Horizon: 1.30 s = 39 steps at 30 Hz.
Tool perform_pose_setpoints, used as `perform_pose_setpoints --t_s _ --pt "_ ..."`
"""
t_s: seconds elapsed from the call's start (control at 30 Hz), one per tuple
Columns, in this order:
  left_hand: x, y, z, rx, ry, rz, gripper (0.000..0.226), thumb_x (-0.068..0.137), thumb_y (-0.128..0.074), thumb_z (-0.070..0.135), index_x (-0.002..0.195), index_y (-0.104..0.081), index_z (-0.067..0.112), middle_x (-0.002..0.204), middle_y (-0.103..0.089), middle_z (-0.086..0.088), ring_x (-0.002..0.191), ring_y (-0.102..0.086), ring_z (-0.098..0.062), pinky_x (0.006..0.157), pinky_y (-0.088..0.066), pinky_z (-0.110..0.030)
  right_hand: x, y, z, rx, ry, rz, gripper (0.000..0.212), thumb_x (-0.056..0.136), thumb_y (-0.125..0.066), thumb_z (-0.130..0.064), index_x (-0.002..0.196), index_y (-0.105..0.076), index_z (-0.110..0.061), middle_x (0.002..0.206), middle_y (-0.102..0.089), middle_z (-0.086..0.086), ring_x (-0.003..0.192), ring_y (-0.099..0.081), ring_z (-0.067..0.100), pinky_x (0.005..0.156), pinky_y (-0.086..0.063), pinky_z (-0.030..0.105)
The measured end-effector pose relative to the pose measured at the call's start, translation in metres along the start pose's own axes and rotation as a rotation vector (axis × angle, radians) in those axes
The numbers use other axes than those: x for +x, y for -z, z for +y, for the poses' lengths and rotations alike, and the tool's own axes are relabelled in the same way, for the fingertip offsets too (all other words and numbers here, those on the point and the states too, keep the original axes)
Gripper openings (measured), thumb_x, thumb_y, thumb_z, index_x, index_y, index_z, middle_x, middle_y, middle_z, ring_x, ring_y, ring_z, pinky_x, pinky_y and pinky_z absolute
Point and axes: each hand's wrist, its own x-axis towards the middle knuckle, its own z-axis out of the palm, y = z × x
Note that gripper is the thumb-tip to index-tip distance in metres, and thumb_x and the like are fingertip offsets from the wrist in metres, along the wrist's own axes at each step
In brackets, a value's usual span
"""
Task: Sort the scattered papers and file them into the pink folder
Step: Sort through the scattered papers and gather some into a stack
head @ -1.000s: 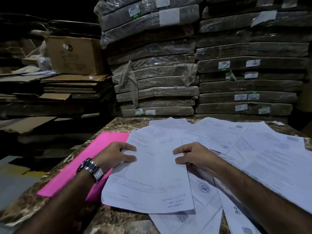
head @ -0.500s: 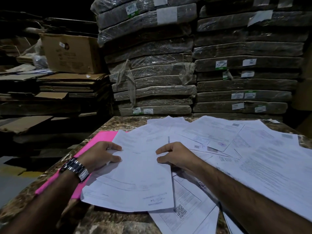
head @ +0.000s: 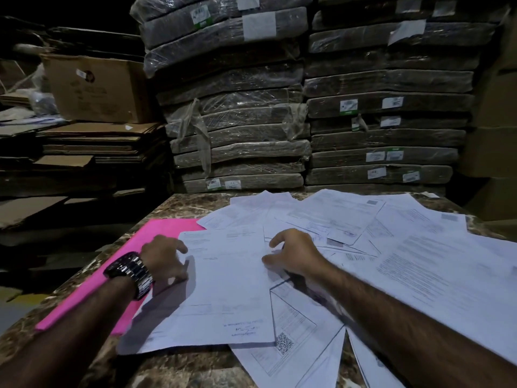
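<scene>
A warehouse: wrapped bundles (head: pixel 237 119) stacked high, flattened cardboard (head: pixel 92 147) piled beside.

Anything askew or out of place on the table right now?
Yes: the papers lie fanned at mixed angles across the table, and the top sheet overlaps the pink folder, its signature upside down to the camera.

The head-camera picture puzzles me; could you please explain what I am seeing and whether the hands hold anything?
There is no machine: a person wears a camera on the head, so you look forward and down at their two arms. On the marble table lie scattered papers and, at the left, a pink folder partly under the top sheet. The left hand, with a wristwatch, and the right hand touch that sheet, one at each side; neither plainly grips it. Wrapped bundles are stacked behind.
</scene>
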Motion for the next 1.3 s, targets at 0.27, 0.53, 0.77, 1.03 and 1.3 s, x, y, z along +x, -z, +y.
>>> perform_pose_setpoints --t_s 0.27,0.53,0.77,1.03,1.3 --pt "0.03 0.003 0.125 -0.225 -0.427 -0.01 0.044 0.085 -0.069 0.032 0.126 -0.059 0.018 0.122 -0.064 0.0 0.107 -0.061 -0.015 0.087 -0.047 -0.024 0.03 0.08 0.057 0.316 -0.41 0.214 0.016 0.087 -0.066 -0.022 0.085 -0.065 -0.006 0.085 -0.068 0.012 0.078 -0.07 0.025 0.062 -0.045 0.025" --pt "0.074 -0.032 0.24 -0.203 -0.634 -0.012 0.049 0.088 -0.062 0.042 0.13 -0.058 0.018 0.134 -0.059 -0.002 0.124 -0.053 -0.021 0.099 -0.039 -0.026 0.042 0.106 0.1 0.215 -0.597 0.273 0.02 0.085 -0.053 -0.017 0.081 -0.064 0.0 0.076 -0.067 0.013 0.068 -0.064 0.026 0.052 -0.041 0.02" --pt "0.09 -0.041 0.269 0.034 -0.704 -0.108 0.057 0.083 -0.062 0.053 0.127 -0.058 0.017 0.129 -0.062 -0.009 0.115 -0.056 -0.03 0.094 -0.047 -0.035 0.04 0.106 0.101 0.53 -0.656 0.198 0.017 0.087 -0.053 -0.016 0.09 -0.062 -0.002 0.072 -0.064 0.017 0.057 -0.055 0.025 0.057 -0.044 0.029" --pt "0.092 -0.048 0.268 0.068 -0.711 0.058 0.028 0.095 -0.045 0.024 0.113 -0.066 0.02 0.113 -0.069 -0.009 0.105 -0.059 -0.032 0.084 -0.05 -0.038 0.045 0.089 0.099 0.769 -0.551 0.28 0.006 0.089 -0.059 -0.005 0.09 -0.06 0.001 0.076 -0.065 0.016 0.065 -0.065 0.023 0.071 -0.058 0.031" --pt "0.082 -0.043 0.25 -0.098 -0.785 0.119 0.037 0.095 -0.048 0.026 0.131 -0.058 0.019 0.129 -0.063 -0.004 0.113 -0.06 -0.026 0.094 -0.05 -0.037 0.044 0.094 0.105 0.776 -0.571 0.335 0.008 0.085 -0.063 0.003 0.092 -0.066 0.007 0.091 -0.065 0.016 0.082 -0.063 0.028 0.069 -0.048 0.033"
